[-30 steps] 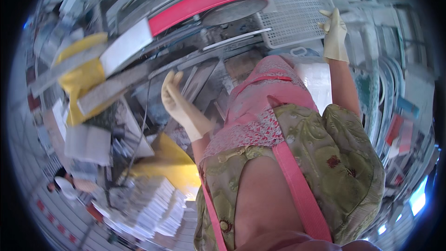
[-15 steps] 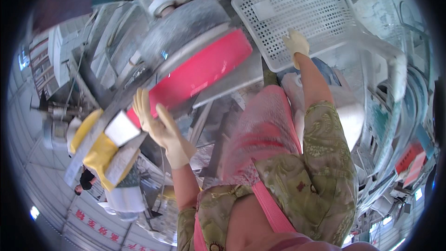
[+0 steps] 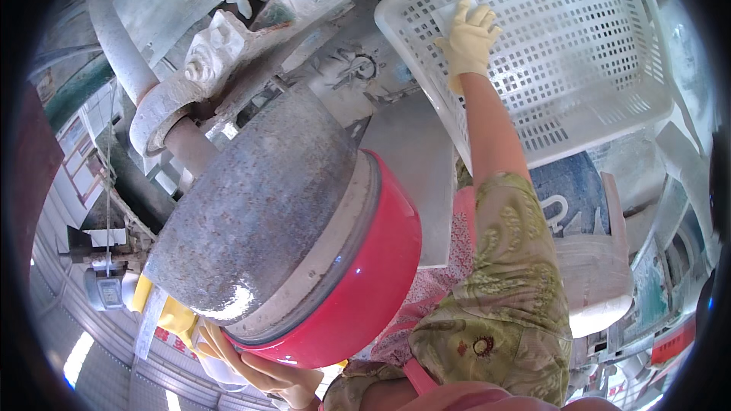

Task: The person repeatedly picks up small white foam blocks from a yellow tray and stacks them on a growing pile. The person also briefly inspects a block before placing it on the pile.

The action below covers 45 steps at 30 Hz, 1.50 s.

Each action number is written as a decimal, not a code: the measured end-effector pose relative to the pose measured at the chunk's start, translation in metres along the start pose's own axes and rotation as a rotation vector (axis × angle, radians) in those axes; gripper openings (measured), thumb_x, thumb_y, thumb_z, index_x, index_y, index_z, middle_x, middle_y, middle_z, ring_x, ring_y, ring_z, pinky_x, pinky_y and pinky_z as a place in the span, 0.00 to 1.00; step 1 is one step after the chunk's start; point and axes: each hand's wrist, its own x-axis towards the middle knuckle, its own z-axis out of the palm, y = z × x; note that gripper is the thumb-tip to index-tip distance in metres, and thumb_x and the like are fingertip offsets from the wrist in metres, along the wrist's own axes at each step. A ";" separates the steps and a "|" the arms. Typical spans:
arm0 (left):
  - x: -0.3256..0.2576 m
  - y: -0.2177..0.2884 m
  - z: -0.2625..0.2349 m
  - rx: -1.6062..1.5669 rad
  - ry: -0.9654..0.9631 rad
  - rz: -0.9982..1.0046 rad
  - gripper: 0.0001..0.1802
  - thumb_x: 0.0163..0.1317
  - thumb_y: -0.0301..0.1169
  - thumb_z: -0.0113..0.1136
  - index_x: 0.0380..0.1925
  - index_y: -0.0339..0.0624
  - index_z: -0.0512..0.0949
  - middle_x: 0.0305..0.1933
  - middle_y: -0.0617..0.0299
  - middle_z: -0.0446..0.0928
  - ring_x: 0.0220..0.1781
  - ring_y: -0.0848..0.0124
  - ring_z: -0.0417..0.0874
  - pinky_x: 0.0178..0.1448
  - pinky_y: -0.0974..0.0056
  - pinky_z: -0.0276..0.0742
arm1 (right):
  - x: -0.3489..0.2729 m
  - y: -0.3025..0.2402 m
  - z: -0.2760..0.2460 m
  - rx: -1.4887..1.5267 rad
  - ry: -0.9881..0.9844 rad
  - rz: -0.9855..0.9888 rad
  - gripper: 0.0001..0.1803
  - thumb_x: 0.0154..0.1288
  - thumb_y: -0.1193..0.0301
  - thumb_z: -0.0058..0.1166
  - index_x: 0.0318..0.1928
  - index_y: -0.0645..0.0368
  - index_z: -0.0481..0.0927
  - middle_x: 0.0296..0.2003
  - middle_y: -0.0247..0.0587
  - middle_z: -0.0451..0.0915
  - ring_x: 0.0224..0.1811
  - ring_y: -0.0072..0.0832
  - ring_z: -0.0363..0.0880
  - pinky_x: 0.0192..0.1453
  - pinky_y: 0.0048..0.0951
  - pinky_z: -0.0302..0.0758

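My right hand (image 3: 467, 39), in a pale rubber glove, reaches over a white perforated plastic basket (image 3: 556, 154). Its fingers are spread, partly covering a small whitish patch in the basket; contact is unclear. At the lower left is my left hand (image 3: 263, 369), gloved alike. Its fingers lie stretched out and nearly together beside the lower edge of a shiny red round piece (image 3: 388, 247), and part of it is hidden by that piece. Behind the red piece sit a pale ring (image 3: 304, 281) and a large grey, speckled metal drum (image 3: 251, 198).
A dusty shaft (image 3: 186, 144) and bearing housing (image 3: 209, 53) adjoin the drum at the upper left. A flat grey plate (image 3: 415, 175) stands between drum and basket. Blue cloth (image 3: 571, 190) lies below the basket. Something yellow (image 3: 177, 318) shows beyond the drum's left edge.
The view has shifted; drum and red piece appear larger and lower. My right hand has moved farther over the basket with fingers spreading. My left hand is lower, partly behind the red piece.
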 end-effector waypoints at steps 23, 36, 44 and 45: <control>-0.088 -0.085 -0.094 -1.411 0.007 -0.338 0.23 0.74 0.42 0.57 0.54 0.33 0.81 0.51 0.47 0.85 0.53 0.61 0.87 0.59 0.61 0.80 | -0.297 -0.096 -0.476 1.364 -0.642 -0.873 0.50 0.64 0.49 0.60 0.78 0.64 0.57 0.76 0.54 0.60 0.78 0.46 0.60 0.78 0.46 0.61; -0.292 -0.230 -0.099 -1.936 0.800 -0.623 0.09 0.71 0.28 0.57 0.45 0.35 0.79 0.38 0.65 0.83 0.35 0.80 0.82 0.42 0.72 0.76 | -0.622 -0.264 -0.390 0.452 -0.238 -1.857 0.54 0.38 0.60 0.80 0.70 0.56 0.71 0.63 0.54 0.77 0.63 0.49 0.78 0.67 0.42 0.75; -0.376 -0.245 -0.068 -2.119 0.959 -0.739 0.17 0.70 0.30 0.60 0.57 0.41 0.75 0.48 0.62 0.84 0.46 0.72 0.87 0.55 0.63 0.82 | -0.698 -0.249 -0.365 0.214 -0.129 -2.060 0.55 0.41 0.59 0.80 0.72 0.51 0.67 0.64 0.51 0.74 0.64 0.49 0.76 0.68 0.42 0.74; -0.380 -0.247 -0.060 -2.162 1.006 -0.729 0.18 0.70 0.30 0.60 0.59 0.41 0.74 0.49 0.62 0.84 0.47 0.71 0.87 0.57 0.61 0.83 | -0.699 -0.252 -0.360 0.258 -0.113 -2.156 0.54 0.41 0.58 0.80 0.71 0.52 0.68 0.63 0.49 0.75 0.62 0.48 0.77 0.65 0.42 0.76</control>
